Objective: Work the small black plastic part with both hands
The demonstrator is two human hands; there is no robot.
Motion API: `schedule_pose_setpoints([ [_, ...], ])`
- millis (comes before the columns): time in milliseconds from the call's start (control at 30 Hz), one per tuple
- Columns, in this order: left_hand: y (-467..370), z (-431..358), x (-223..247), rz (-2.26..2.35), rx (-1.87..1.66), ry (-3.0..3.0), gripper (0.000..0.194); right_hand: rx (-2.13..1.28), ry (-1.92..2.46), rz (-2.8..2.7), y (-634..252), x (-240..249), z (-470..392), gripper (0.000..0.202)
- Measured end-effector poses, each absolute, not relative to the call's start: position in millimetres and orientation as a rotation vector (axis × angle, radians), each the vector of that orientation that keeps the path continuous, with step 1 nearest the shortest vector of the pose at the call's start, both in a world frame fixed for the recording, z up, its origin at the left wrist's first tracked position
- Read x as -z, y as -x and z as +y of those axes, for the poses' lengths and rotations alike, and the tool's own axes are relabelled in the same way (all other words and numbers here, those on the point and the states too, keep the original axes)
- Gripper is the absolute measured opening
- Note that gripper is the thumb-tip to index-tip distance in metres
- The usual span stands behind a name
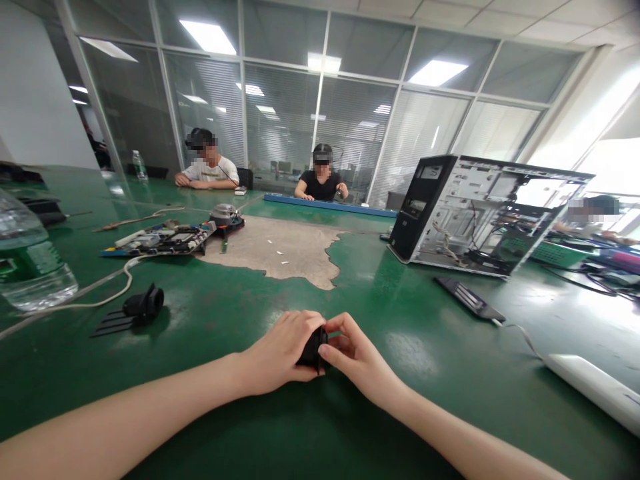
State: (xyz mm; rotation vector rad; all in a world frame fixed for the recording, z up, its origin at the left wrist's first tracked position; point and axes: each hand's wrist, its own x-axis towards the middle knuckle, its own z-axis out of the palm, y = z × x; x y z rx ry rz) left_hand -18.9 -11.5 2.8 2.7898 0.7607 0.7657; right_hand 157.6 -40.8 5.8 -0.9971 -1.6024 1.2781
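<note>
A small black part (311, 349) is held between my two hands, low over the green table (395, 420) near the middle. My left hand (280, 350) wraps over it from the left, its fingers curled round the top and side. From the right, my right hand (353, 357) presses thumb and index finger on its dark edge. The part's shape is mostly hidden by my fingers. Left of my hands lies a black piece with a round collar and flat prongs (143, 307).
An open computer case (475, 213) stands at the right, near a black slotted piece (470, 300) and a white power strip (590, 387). A circuit board (167, 239), bottle (33, 257) and cable (123, 283) are at the left. Several people sit beyond.
</note>
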Motion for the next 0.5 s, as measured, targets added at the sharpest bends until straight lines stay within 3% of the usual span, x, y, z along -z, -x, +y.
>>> schedule_pose_setpoints([
  [500, 21.1, -13.7, -6.6, 0.726, -0.767, -2.800, 0.068, -1.376, 0.877, -1.531, -155.3, -8.3, -45.5, 0.017],
])
